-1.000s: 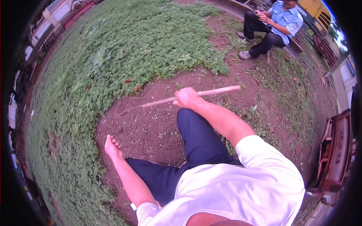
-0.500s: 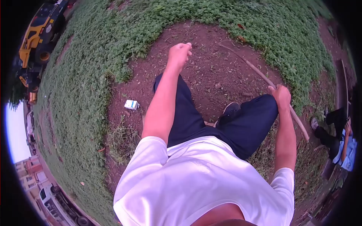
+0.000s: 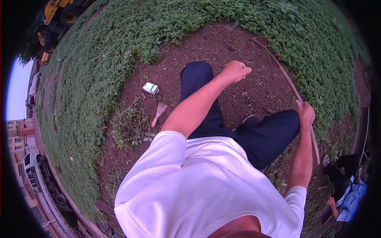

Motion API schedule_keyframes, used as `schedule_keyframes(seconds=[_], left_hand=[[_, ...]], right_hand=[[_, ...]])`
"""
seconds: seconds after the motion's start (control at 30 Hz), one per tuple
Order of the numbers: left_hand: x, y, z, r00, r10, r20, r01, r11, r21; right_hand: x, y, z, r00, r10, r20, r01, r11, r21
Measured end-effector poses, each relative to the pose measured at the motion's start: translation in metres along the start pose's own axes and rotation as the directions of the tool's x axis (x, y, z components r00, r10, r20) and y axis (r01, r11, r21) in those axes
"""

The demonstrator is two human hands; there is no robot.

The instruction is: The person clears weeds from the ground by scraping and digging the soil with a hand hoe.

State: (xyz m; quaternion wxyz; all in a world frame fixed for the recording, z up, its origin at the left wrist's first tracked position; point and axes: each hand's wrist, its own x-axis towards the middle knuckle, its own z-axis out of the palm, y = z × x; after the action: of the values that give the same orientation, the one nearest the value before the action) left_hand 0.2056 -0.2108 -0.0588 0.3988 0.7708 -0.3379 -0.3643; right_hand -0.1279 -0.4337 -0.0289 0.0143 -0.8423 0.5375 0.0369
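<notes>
My right hand is closed around a long wooden stick, near my bent right knee. The stick's thin, curved far end lies by the edge of the green plants. Over the bare soil, beyond my left knee, my left hand is closed; what it holds, if anything, is hidden. A small white and blue box rests on the soil to the left. Below it lies a scraper with a flat blade and an orange-brown handle, beside my left forearm.
Low green plants surround the soil. Pulled weeds lie left of the scraper. Another person in a blue shirt sits at the lower right. A white truck and yellow machinery stand at the far left.
The view has turned left, bringing the box and then the scraper into sight. My left hand has swung rightward across the soil. My right hand has stayed on the stick.
</notes>
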Motion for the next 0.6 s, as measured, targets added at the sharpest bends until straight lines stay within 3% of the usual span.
schedule_keyframes(seconds=[0.07, 0.1, 0.13, 0.2, 0.23, 0.3, 0.33, 0.4, 0.43, 0.5, 0.53, 0.6], left_hand=[[-0.021, 0.022, 0.016, 0.986, -0.097, 0.138, 0.108, 0.992, -0.069], [-0.018, 0.021, 0.03, 0.978, -0.092, 0.189, 0.129, 0.972, -0.197], [-0.012, 0.026, 0.039, 0.96, -0.137, 0.244, 0.187, 0.962, -0.198], [-0.006, 0.052, 0.046, 0.962, -0.076, 0.263, 0.156, 0.941, -0.299], [-0.001, 0.063, 0.047, 0.965, -0.079, 0.249, 0.157, 0.937, -0.312], [0.01, 0.076, 0.047, 0.989, -0.026, 0.143, 0.102, 0.826, -0.555], [0.021, 0.072, 0.045, 0.991, -0.035, 0.126, 0.101, 0.818, -0.566], [0.039, 0.055, 0.037, 0.973, -0.229, 0.028, 0.162, 0.592, -0.789], [0.041, 0.043, 0.029, 0.972, -0.236, 0.012, 0.153, 0.588, -0.794], [0.043, 0.021, 0.017, 0.935, -0.325, -0.141, 0.018, 0.441, -0.897], [0.038, 0.015, 0.008, 0.92, -0.371, -0.124, 0.008, 0.336, -0.942], [0.026, -0.003, -0.005, 0.882, -0.439, -0.171, -0.039, 0.293, -0.955]], right_hand=[[0.005, -0.006, 0.001, 0.991, -0.071, -0.115, 0.07, 0.997, -0.017], [0.004, -0.016, -0.006, 0.989, -0.087, -0.118, 0.086, 0.996, -0.015], [0.002, -0.032, -0.019, 0.988, -0.107, -0.115, 0.107, 0.994, -0.009], [0.0, -0.065, -0.035, 0.983, -0.138, -0.121, 0.138, 0.99, -0.01], [-0.001, -0.084, -0.04, 0.973, -0.177, -0.145, 0.181, 0.983, 0.014], [-0.006, -0.125, -0.045, 0.957, -0.242, -0.162, 0.249, 0.968, 0.026], [-0.01, -0.148, -0.046, 0.951, -0.265, -0.158, 0.279, 0.958, 0.071], [-0.021, -0.192, -0.05, 0.951, -0.282, -0.129, 0.3, 0.942, 0.152], [-0.027, -0.212, -0.05, 0.945, -0.3, -0.13, 0.318, 0.936, 0.152], [-0.037, -0.245, -0.044, 0.949, -0.31, 0.06, 0.28, 0.915, 0.29], [-0.041, -0.256, -0.035, 0.944, -0.321, 0.069, 0.29, 0.914, 0.284], [-0.052, -0.279, -0.018, 0.931, -0.36, 0.054, 0.304, 0.85, 0.43]])
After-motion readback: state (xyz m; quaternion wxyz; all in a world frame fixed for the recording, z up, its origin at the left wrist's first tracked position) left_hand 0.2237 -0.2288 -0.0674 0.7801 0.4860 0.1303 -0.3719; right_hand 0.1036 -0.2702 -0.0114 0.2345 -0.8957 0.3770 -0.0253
